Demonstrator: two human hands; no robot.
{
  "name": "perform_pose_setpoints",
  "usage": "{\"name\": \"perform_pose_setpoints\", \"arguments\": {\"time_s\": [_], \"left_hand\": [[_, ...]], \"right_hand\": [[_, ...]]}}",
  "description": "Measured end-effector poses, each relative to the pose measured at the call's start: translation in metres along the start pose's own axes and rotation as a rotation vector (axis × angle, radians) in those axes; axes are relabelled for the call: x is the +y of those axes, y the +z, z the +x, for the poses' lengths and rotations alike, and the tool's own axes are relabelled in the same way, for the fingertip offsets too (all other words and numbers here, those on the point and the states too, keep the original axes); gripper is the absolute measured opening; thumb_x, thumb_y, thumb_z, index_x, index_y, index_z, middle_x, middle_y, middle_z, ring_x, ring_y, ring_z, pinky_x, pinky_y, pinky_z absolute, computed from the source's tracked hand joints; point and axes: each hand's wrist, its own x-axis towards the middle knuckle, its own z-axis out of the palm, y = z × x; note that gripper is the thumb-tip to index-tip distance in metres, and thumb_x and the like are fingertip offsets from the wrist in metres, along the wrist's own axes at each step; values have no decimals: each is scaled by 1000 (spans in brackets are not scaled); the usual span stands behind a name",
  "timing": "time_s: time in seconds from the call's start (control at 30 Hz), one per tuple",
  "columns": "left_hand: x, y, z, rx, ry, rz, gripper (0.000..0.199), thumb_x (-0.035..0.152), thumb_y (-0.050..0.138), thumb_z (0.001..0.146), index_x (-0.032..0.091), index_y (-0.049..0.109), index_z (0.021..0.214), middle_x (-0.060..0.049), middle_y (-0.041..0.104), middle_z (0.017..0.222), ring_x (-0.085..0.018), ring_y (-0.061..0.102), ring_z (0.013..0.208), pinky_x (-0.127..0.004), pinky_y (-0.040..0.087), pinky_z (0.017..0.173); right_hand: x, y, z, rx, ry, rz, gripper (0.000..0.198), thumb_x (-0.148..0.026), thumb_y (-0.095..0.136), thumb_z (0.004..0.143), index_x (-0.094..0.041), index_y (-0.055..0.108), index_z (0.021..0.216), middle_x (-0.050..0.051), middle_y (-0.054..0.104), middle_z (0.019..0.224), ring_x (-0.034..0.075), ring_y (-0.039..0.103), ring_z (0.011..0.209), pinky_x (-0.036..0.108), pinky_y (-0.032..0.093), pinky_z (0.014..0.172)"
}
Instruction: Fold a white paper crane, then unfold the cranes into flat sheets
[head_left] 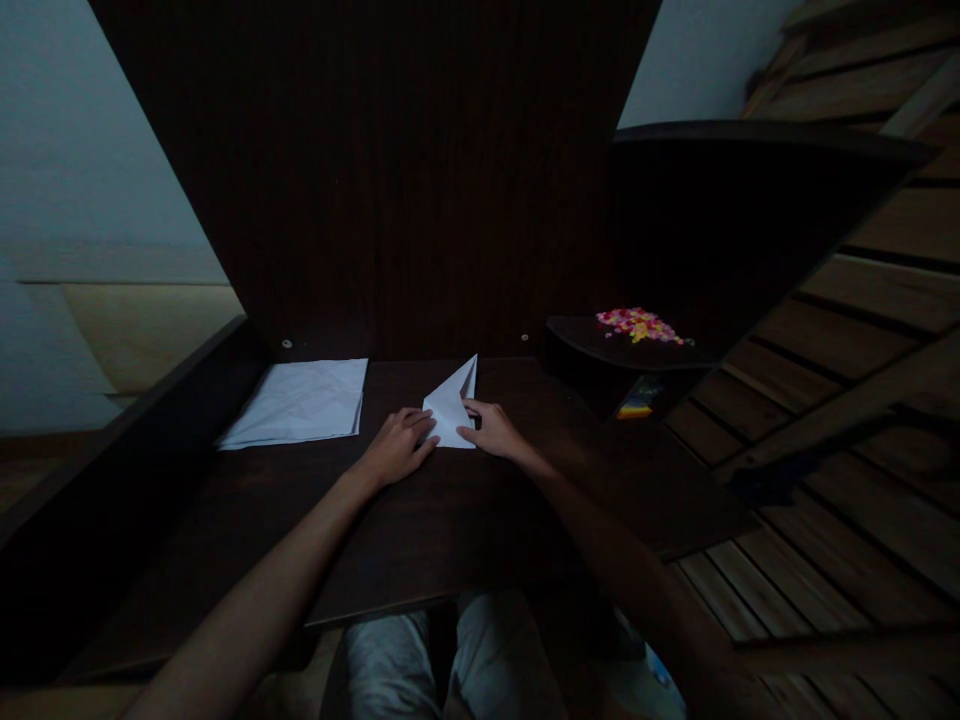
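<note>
— Head view: what is borne by the dark wooden desk point(450, 535)?
— A stack of white paper point(304, 400) is laid at the left; right of it, a folded white sheet point(448, 410) is placed.
— How is it handled?
— Between separated hands: its left edge is touched by the left hand point(400, 446), thumb spread; its right side by the right hand point(495, 432), but whether pinched cannot be told.

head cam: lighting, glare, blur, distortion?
Head view throughout: dim, the dark desk nearly black in places; folded paper pale and readable, no strong glare; small colourful pieces blend together; wooden slats by the right edge look stretched, perhaps lens distortion.
</note>
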Motion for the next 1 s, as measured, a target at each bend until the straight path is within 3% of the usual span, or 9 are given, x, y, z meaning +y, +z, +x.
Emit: {"name": "perform_pose_setpoints", "arguments": {"time_s": [0.27, 0.4, 0.53, 0.6, 0.7, 0.8, 0.87, 1.0], "left_hand": [[2, -3, 1, 10, -62, -3, 40, 41, 51, 88, 17, 60, 119, -12, 63, 121, -30, 50, 118, -46, 40, 101], [0, -4, 0, 110, -135, -40, 64, 47, 59, 81, 13, 45, 133, -16, 55, 131, -31, 50, 120, -45, 40, 102], [-2, -3, -1, 120, -87, -73, 85, 53, 63, 77, 13, 29, 143, -17, 42, 144, -33, 42, 129, -47, 37, 105], [-2, -2, -1, 77, -57, -69, 84, 55, 60, 78, 13, 29, 144, -17, 42, 145, -33, 41, 131, -47, 36, 106], [-4, 0, -1, 19, -62, -43, 66, 53, 48, 88, 13, 38, 140, -16, 48, 141, -30, 44, 130, -46, 36, 106], [-7, 0, -1, -21, -70, -4, 55, 46, 41, 92, 14, 44, 136, -15, 51, 138, -29, 45, 129, -46, 36, 107], [-10, 0, -1, -45, -59, 13, 52, 42, 40, 93, 13, 45, 136, -15, 51, 138, -29, 43, 130, -47, 35, 107], [-11, -1, 0, -58, -27, 29, 47, 37, 40, 93, 14, 50, 133, -13, 52, 138, -28, 43, 131, -46, 35, 107]], "right_hand": [[-4, -1, -4, -148, -160, -126, 49, -28, 71, 75, -17, 63, 122, 11, 62, 128, 25, 55, 122, 39, 41, 105], [-6, -3, -6, -236, -257, -163, 49, -34, 72, 76, -22, 63, 122, 8, 64, 126, 25, 53, 123, 40, 38, 106], [-8, -3, -7, -297, -276, -173, 44, -42, 68, 78, -28, 64, 120, 4, 66, 121, 23, 59, 114, 38, 42, 101], [-9, -3, -8, -328, -286, -177, 45, -46, 67, 79, -25, 66, 118, 6, 66, 121, 24, 60, 113, 38, 43, 99], [-7, -5, -7, -345, -278, -177, 50, -49, 68, 76, -23, 66, 119, 8, 65, 123, 27, 57, 116, 39, 42, 100], [-3, -14, -5, -328, -276, -160, 46, -39, 74, 70, -22, 69, 113, 7, 64, 123, 27, 57, 116, 38, 43, 99], [0, -23, -3, -285, -254, -157, 33, -26, 73, 68, -20, 73, 101, 7, 69, 113, 26, 62, 107, 36, 45, 94], [3, -39, -1, -4, -120, -70, 17, -13, 58, 75, -19, 74, 77, 2, 73, 81, 19, 67, 78, 31, 49, 79]]}}
